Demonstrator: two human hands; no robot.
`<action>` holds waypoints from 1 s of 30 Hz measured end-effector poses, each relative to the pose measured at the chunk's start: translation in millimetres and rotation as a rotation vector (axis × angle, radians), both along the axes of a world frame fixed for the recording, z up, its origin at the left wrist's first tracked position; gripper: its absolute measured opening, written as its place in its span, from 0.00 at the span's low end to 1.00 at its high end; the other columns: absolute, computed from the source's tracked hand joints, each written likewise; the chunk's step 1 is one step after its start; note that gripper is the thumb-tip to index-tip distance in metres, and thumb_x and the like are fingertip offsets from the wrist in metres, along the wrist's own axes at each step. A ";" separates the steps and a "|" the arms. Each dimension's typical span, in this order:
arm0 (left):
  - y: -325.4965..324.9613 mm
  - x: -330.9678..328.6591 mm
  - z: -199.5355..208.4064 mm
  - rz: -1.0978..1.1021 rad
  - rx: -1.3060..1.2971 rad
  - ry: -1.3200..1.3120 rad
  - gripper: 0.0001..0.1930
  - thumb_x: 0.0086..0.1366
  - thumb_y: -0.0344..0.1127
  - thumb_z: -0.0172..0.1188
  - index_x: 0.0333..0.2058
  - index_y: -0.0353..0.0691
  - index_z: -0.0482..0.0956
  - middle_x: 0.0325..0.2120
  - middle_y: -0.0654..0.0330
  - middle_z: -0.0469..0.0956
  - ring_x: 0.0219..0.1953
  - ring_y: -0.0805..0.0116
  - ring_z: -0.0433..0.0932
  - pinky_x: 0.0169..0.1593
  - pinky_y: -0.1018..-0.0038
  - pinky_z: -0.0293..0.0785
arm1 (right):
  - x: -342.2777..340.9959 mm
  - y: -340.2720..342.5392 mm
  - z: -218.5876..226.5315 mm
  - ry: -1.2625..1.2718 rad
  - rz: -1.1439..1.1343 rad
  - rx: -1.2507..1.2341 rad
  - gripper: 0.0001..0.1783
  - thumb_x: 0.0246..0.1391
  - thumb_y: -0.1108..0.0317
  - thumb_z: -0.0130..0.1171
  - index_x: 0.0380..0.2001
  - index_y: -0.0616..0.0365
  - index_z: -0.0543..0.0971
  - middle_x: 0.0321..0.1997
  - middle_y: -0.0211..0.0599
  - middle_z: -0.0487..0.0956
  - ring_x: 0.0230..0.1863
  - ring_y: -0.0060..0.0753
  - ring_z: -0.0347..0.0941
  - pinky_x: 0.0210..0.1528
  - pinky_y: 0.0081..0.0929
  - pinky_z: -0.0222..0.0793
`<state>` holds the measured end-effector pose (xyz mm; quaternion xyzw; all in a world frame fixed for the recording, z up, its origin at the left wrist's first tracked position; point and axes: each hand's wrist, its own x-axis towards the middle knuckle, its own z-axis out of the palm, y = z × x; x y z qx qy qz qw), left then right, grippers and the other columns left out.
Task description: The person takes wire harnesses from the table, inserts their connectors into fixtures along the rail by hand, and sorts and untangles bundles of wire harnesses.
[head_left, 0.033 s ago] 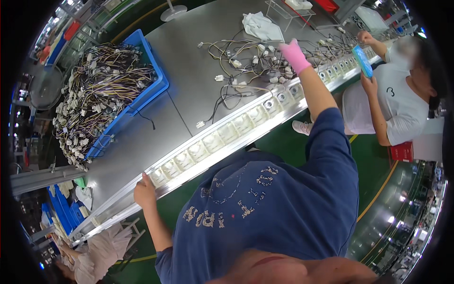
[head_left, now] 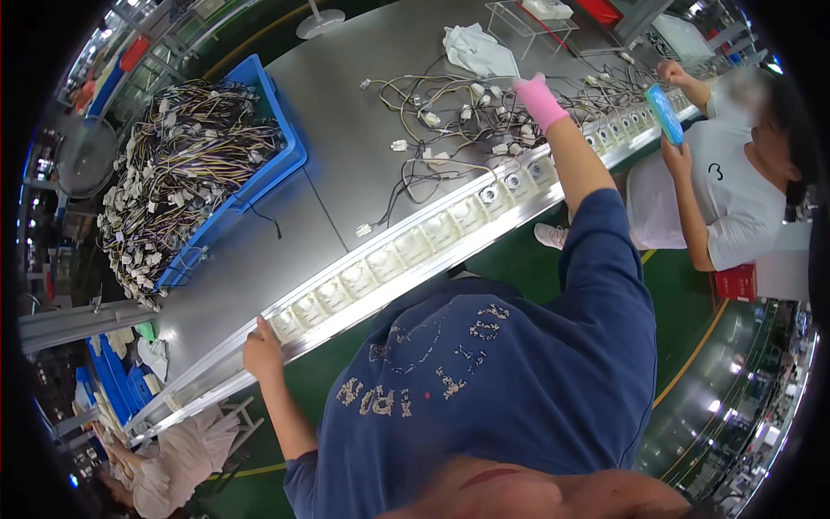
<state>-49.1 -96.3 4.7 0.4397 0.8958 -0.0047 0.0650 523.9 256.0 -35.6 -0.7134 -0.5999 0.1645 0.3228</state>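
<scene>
Left hand (head_left: pixel 263 353) at the tray strip (head_left: pixel 385 261), right hand (head_left: pixel 541 102) by the wire harnesses (head_left: pixel 467 112); can't tell if either's fingers grip. Tangled leads could snag if pulled.

Softly shiny metal table (head_left: pixel 328 112), glossy metal rail (head_left: pixel 415 275), smooth plastic bin (head_left: pixel 291 149), rumpled matt cloth (head_left: pixel 480 49)

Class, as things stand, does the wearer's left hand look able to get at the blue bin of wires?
Probably yes: between the left hand and the blue bin, only the far edge of the metal rail and tabletop seem to lie. The fisheye view makes distance hard to judge.
</scene>
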 end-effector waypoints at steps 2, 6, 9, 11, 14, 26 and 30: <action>0.1 -0.5 -11.8 0.044 0.094 0.043 0.38 0.65 0.62 0.36 0.21 0.29 0.78 0.25 0.39 0.77 0.33 0.40 0.76 0.38 0.53 0.70 | 24.2 28.8 -16.1 0.208 0.154 -0.225 0.20 0.47 0.61 0.54 0.39 0.65 0.72 0.39 0.46 0.74 0.36 0.41 0.73 0.36 0.37 0.71; 4.0 2.3 0.7 0.102 0.025 0.017 0.39 0.66 0.63 0.34 0.24 0.28 0.78 0.25 0.38 0.77 0.32 0.39 0.76 0.39 0.53 0.70 | -3.5 34.7 23.9 0.950 0.224 -0.460 0.12 0.49 0.65 0.54 0.33 0.62 0.76 0.33 0.34 0.73 0.29 0.29 0.71 0.29 0.29 0.71; 16.5 12.2 23.9 0.026 0.011 0.211 0.31 0.65 0.58 0.42 0.34 0.29 0.78 0.34 0.39 0.77 0.40 0.42 0.74 0.43 0.54 0.69 | -57.5 3.9 91.9 0.006 0.766 0.260 0.11 0.45 0.69 0.56 0.35 0.55 0.78 0.35 0.33 0.74 0.33 0.32 0.74 0.34 0.28 0.72; 33.2 33.9 50.5 -0.057 0.265 0.140 0.23 0.63 0.47 0.54 0.47 0.32 0.73 0.48 0.43 0.72 0.52 0.47 0.69 0.53 0.59 0.65 | -103.0 -33.4 120.2 -0.040 0.847 0.208 0.11 0.44 0.67 0.57 0.35 0.52 0.77 0.39 0.36 0.76 0.39 0.39 0.75 0.38 0.34 0.72; 101.7 102.9 68.9 -0.445 0.641 -0.316 0.26 0.58 0.35 0.59 0.55 0.34 0.66 0.54 0.50 0.67 0.57 0.55 0.65 0.59 0.65 0.60 | -135.1 -81.7 132.5 -0.232 1.049 0.507 0.10 0.52 0.61 0.50 0.34 0.54 0.74 0.33 0.44 0.76 0.35 0.45 0.75 0.38 0.38 0.70; 260.5 172.4 20.2 -0.402 0.589 -0.782 0.11 0.65 0.34 0.46 0.33 0.36 0.75 0.26 0.53 0.78 0.32 0.61 0.77 0.37 0.67 0.71 | -152.9 -97.4 187.4 -0.578 1.034 0.205 0.14 0.52 0.57 0.47 0.28 0.58 0.72 0.21 0.46 0.76 0.26 0.51 0.75 0.29 0.42 0.70; 268.6 127.9 30.9 -0.371 0.763 -0.665 0.15 0.68 0.37 0.43 0.38 0.34 0.77 0.28 0.55 0.78 0.35 0.67 0.77 0.42 0.71 0.72 | -127.6 -33.4 148.2 -0.545 0.735 0.118 0.16 0.54 0.57 0.47 0.33 0.59 0.74 0.31 0.46 0.79 0.34 0.44 0.77 0.35 0.40 0.71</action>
